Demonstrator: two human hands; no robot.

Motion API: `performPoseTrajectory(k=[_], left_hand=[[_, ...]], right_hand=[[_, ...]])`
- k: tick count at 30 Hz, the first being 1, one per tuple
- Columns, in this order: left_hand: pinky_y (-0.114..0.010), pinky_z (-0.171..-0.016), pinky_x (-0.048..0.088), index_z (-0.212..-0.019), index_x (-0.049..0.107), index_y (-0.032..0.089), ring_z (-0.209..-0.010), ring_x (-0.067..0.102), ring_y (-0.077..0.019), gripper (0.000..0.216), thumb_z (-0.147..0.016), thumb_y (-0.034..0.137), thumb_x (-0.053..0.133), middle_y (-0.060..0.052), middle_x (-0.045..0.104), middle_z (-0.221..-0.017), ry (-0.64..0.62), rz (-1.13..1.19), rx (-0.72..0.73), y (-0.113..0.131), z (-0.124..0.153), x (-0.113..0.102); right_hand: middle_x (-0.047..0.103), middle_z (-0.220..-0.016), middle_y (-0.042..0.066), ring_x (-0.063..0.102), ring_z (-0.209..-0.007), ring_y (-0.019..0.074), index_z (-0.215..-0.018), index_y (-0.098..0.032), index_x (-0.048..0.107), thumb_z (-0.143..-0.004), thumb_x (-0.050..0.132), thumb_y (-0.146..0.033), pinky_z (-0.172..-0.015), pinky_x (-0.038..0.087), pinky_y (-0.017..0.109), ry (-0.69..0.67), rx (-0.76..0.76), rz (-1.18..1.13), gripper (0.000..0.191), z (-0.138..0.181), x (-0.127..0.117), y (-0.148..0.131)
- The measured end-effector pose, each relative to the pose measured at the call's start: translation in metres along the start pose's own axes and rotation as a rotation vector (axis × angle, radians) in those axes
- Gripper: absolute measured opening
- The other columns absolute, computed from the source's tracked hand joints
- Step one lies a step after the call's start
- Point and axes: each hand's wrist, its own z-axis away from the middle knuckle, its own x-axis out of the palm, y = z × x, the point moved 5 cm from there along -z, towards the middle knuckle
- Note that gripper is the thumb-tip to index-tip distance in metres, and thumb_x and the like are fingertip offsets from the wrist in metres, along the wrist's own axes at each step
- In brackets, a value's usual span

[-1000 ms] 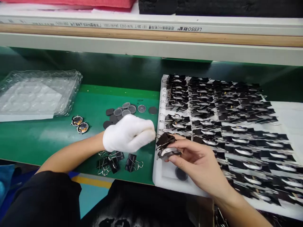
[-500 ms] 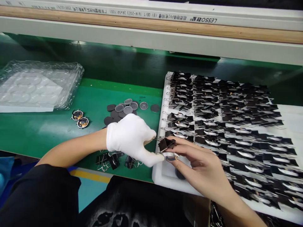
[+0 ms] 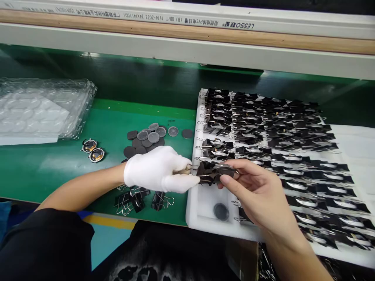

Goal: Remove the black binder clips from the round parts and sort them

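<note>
My left hand (image 3: 158, 171), in a white glove, pinches the wire handles of a black binder clip (image 3: 206, 173) clamped on a small round part. My bare right hand (image 3: 258, 195) grips that round part (image 3: 224, 170) from the other side, just above the front left corner of a white foam tray (image 3: 202, 212). The tray holds several rows of clipped parts (image 3: 278, 132). One dark disc (image 3: 221, 211) lies in the tray's bare front corner.
Loose binder clips (image 3: 137, 197) lie under my left wrist. A heap of dark and grey discs (image 3: 149, 138) sits on the green mat, two round gold-centred parts (image 3: 93, 150) farther left, clear plastic trays (image 3: 41, 111) at far left. A shelf beam (image 3: 187, 47) overhangs the back.
Both hands have come together over the tray corner. My left fingers now pinch the clip's handles, and the clipped part has turned flatter and moved slightly right.
</note>
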Motion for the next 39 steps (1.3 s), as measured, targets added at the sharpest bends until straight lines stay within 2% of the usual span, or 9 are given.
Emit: performPoseTrajectory(k=[8,12,15,19,23,28,31,34,39], left_hand=[[-0.026,-0.052,0.029,-0.068,0.054,0.019,-0.048,0.040,-0.0099,0.043,-0.098,0.051,0.050,0.003,0.049,-0.053,-0.105,-0.141,-0.092,0.000,-0.001,-0.005],[-0.026,-0.056,0.031,-0.080,0.061,0.021,-0.051,0.043,-0.0120,0.046,-0.104,0.052,0.037,0.002,0.054,-0.059,-0.192,-0.270,-0.107,-0.005,0.007,-0.033],[-0.028,-0.054,0.024,-0.071,0.059,0.021,-0.047,0.036,-0.0129,0.049,-0.095,0.063,0.052,0.002,0.047,-0.054,-0.147,-0.518,-0.227,-0.020,0.017,-0.047],[-0.028,-0.055,0.022,-0.062,0.060,0.020,-0.043,0.032,-0.0124,0.051,-0.077,0.067,0.073,0.001,0.044,-0.050,-0.303,-0.685,-0.419,-0.039,0.027,-0.025],[-0.028,-0.055,0.020,-0.064,0.063,0.020,-0.045,0.033,-0.0126,0.037,-0.088,0.048,0.065,-0.001,0.050,-0.056,-0.392,-0.753,-0.390,-0.040,0.023,-0.008],[-0.028,-0.053,0.020,-0.060,0.051,0.019,-0.046,0.029,-0.0113,0.048,-0.099,0.047,0.051,0.003,0.039,-0.050,-0.049,-0.532,-0.167,-0.011,0.011,-0.023],[-0.028,-0.054,0.026,-0.064,0.048,0.019,-0.048,0.035,-0.0107,0.047,-0.105,0.042,0.042,0.004,0.041,-0.053,0.105,-0.325,-0.072,0.011,0.008,-0.019],[-0.028,-0.056,0.029,-0.071,0.052,0.019,-0.051,0.040,-0.0110,0.042,-0.106,0.037,0.038,0.003,0.047,-0.058,0.097,-0.228,-0.005,0.025,0.007,-0.004],[-0.028,-0.054,0.030,-0.074,0.062,0.020,-0.050,0.044,-0.0112,0.044,-0.102,0.050,0.044,0.003,0.051,-0.055,0.051,-0.172,0.045,0.020,0.012,-0.002]], right_hand=[[0.076,-0.085,0.001,0.072,-0.073,0.0157,-0.099,-0.028,0.077,-0.084,0.083,-0.028,-0.071,0.064,0.027,0.018,-0.003,0.070,0.016,-0.001,0.005,-0.005],[0.076,-0.097,0.000,0.074,-0.082,0.0174,-0.112,-0.035,0.073,-0.080,0.087,-0.041,-0.081,0.066,0.033,0.017,0.074,-0.172,0.035,-0.003,0.000,0.000],[0.076,-0.104,0.001,0.075,-0.090,0.0225,-0.114,-0.039,0.073,-0.077,0.088,-0.049,-0.085,0.066,0.040,0.032,0.163,-0.342,0.041,-0.003,-0.002,0.003],[0.076,-0.092,0.002,0.074,-0.087,0.0240,-0.092,-0.035,0.077,-0.075,0.090,-0.047,-0.073,0.065,0.036,0.022,0.202,-0.438,0.025,-0.002,0.000,0.005],[0.074,-0.091,-0.003,0.073,-0.082,0.0191,-0.099,-0.038,0.074,-0.069,0.096,-0.035,-0.076,0.063,0.033,0.037,0.206,-0.498,0.037,0.001,0.001,0.005],[0.072,-0.081,-0.002,0.071,-0.072,0.0188,-0.096,-0.033,0.073,-0.069,0.095,-0.041,-0.067,0.061,0.032,0.026,0.175,-0.464,0.036,0.002,0.006,0.002],[0.076,-0.099,0.002,0.073,-0.087,0.0214,-0.094,-0.030,0.070,-0.076,0.090,-0.039,-0.074,0.060,0.033,-0.002,0.079,-0.351,0.028,0.005,0.011,0.000],[0.072,-0.118,0.004,0.070,-0.106,0.0235,-0.095,-0.029,0.070,-0.081,0.087,-0.029,-0.085,0.057,0.034,-0.060,-0.025,-0.124,0.022,0.010,0.016,-0.002],[0.067,-0.093,0.002,0.069,-0.087,0.0210,-0.097,-0.030,0.068,-0.081,0.085,-0.028,-0.075,0.057,0.032,0.003,-0.118,0.022,0.023,0.015,0.011,-0.004]])
